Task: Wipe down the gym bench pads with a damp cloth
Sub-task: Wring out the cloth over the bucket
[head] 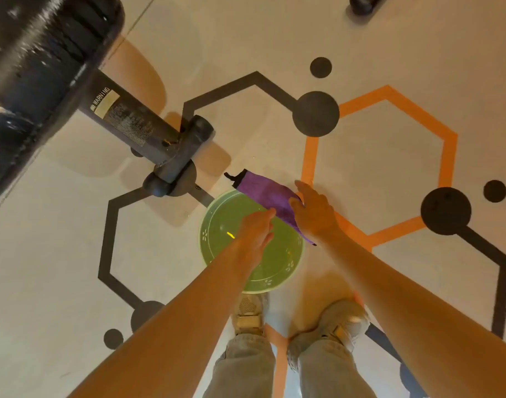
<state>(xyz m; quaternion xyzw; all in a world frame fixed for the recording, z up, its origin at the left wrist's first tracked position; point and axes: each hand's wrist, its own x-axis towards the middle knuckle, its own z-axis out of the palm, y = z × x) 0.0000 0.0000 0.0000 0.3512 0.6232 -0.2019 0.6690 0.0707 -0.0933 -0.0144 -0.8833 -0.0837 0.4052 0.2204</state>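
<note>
Hiding part of the purple cloth (267, 193), right hand (313, 209) grips it; left hand (256, 232) hangs relaxed over the round green basin (217, 222).

The pale floor (59, 254), marked with black and orange hexagon lines and black dots, carries a green basin (274, 271) at centre. At its ten o'clock rests the bench's dark foot bar (177, 165). At six o'clock stand two beige shoes (249, 314), perhaps strapped.
</note>
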